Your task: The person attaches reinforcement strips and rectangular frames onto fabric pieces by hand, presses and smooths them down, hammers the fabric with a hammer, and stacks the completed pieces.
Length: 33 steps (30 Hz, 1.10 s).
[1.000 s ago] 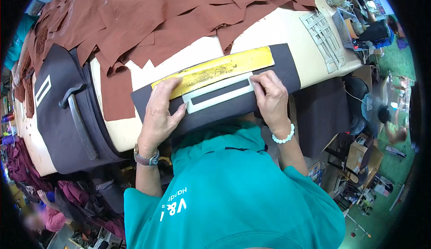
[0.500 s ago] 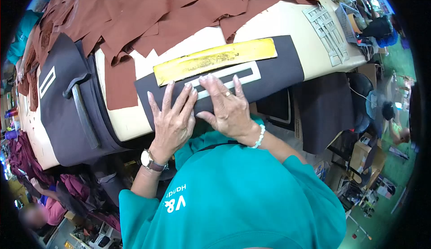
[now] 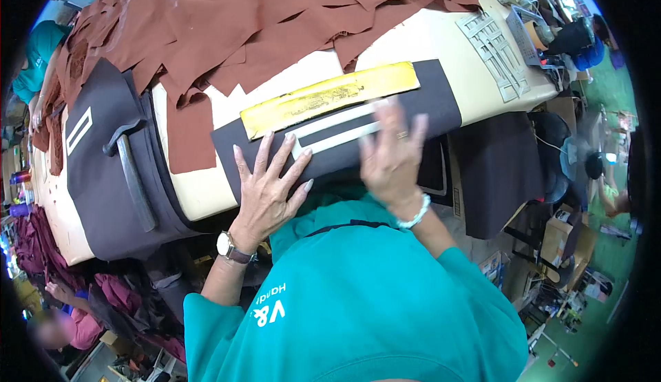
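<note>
Five left fingers point(image 3: 264, 153) spread, white frame point(image 3: 342, 137) on dark sheet point(image 3: 438, 99)

Green floor point(image 3: 609, 261), cluttered, runs down right side. Cream table point(image 3: 434, 41) spans left to upper right. Carton point(image 3: 556, 241) at lower right. Bright patch point(image 3: 582, 3) at upper right, source unclear.

Left hand point(image 3: 265, 194) spread on dark panel point(image 3: 434, 99); right hand point(image 3: 394, 158) blurred, perhaps touching white frame point(image 3: 341, 139).

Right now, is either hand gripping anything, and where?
Apparently nothing: the left hand lies spread on the dark flat sheet; the right hand, blurred and open, is over the white rectangular frame.
</note>
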Each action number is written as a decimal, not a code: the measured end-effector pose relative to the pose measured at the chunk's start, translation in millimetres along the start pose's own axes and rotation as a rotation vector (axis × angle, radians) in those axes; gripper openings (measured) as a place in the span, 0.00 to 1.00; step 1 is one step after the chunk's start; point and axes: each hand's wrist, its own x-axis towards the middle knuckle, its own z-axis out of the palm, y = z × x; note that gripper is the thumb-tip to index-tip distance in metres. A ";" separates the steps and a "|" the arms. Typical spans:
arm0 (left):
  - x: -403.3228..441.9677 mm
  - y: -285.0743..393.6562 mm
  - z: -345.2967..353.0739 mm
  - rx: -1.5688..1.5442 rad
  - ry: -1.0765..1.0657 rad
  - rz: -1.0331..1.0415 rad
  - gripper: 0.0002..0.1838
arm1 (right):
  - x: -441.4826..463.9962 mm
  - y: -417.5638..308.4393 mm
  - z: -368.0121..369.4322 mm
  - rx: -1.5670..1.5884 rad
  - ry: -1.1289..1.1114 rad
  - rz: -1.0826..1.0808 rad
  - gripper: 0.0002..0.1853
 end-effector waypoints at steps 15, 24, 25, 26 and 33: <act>-15.5 10.6 -12.1 0.089 0.008 -0.115 0.22 | -4.1 91.0 -7.4 -0.018 -0.046 0.027 0.21; 3.2 2.0 -0.6 -0.067 0.376 -0.415 0.30 | 67.1 79.6 3.0 0.283 -0.143 -0.285 0.25; 5.0 -0.4 6.5 -0.016 0.346 -0.447 0.31 | 68.1 72.7 12.7 0.276 -0.176 -0.335 0.26; 4.3 -2.5 14.6 0.032 0.317 -0.477 0.32 | 67.1 70.3 20.8 0.265 -0.210 -0.385 0.27; 6.8 -0.9 20.2 0.120 0.261 -0.531 0.32 | 60.3 102.6 3.0 0.278 0.086 -0.489 0.25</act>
